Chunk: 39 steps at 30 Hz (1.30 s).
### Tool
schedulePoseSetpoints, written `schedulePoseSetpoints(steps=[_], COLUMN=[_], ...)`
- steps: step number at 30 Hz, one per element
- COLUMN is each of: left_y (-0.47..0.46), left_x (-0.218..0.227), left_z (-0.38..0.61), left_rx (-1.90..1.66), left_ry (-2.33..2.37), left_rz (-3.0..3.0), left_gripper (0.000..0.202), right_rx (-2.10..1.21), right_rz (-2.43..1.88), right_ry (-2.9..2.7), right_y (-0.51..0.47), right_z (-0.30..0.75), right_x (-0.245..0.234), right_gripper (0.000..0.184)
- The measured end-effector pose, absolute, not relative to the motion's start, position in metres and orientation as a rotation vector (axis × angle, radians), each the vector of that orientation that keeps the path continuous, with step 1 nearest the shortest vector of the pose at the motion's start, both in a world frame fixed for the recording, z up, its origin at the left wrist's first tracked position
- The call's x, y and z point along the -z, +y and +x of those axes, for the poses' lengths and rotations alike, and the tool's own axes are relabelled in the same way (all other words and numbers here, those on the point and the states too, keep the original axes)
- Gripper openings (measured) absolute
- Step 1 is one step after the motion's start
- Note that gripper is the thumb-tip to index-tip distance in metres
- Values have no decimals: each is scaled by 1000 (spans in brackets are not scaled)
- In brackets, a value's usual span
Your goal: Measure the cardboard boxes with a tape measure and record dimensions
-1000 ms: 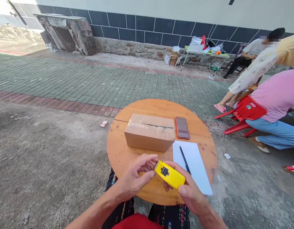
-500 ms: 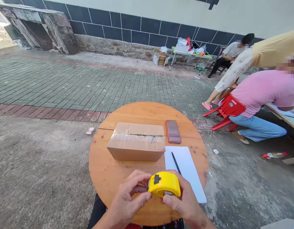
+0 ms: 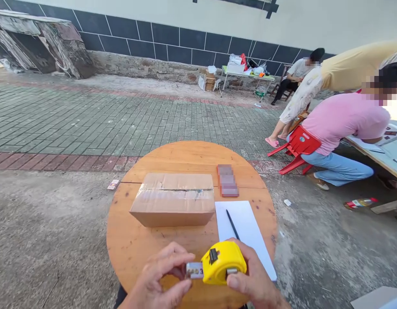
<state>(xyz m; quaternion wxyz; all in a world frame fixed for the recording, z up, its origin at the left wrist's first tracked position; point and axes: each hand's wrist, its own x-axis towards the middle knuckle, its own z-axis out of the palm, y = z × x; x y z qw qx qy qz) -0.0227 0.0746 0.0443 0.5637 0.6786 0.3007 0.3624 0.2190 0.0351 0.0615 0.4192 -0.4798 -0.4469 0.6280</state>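
Note:
My right hand (image 3: 254,281) grips a yellow tape measure (image 3: 224,262) over the near edge of the round wooden table (image 3: 130,244). My left hand (image 3: 161,283) pinches the short stretch of tape blade (image 3: 194,270) that sticks out of the case to the left. A taped cardboard box (image 3: 174,198) lies flat in the middle of the table, beyond both hands. To the right of the box lie a white sheet of paper (image 3: 250,234) with a black pen (image 3: 232,224) on it, and a small dark reddish flat object (image 3: 227,180) farther back.
Several people sit or bend at the right, one in a pink shirt (image 3: 343,118) on a red plastic chair (image 3: 295,146) at another table (image 3: 385,152). A cluttered green table (image 3: 246,75) stands by the tiled wall. Concrete and brick paving surround the round table.
The tape measure has turned upright in my right hand, and my left hand has drawn a short piece of blade out. The view has swung to the right and tipped down.

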Motion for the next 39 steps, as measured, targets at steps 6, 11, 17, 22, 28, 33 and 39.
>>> schedulePoseSetpoints(steps=[6,11,17,22,28,33,39], left_y=[101,135,177,210,232,240,249], left_x=[-89,-112,-108,-104,-91,-81,-68], left_z=[-53,-99,-118,-108,-107,-107,-107], left_rx=[-856,-1032,-1099,-1097,-1042,-1016,-1031], left_ry=[901,961,1050,1064,1086,1089,1111], left_rz=[1685,1620,1412,1421,1412,1435,1490], left_gripper=[22,21,30,27,30,28,22], right_rx=[-1345,-1026,-977,-969,-1019,-1017,-1040], right_rz=[-1321,-1376,-1367,-1356,-1369,-1419,-1419], right_ry=[-1441,-1504,-1393,-1391,-1419,-1430,-1432], right_y=[50,75,122,164,192,202,207], right_z=[249,278,288,281,281,284,287], right_x=[-81,-91,-93,-97,-93,-87,-82], right_gripper=[45,36,42,43,46,49,50])
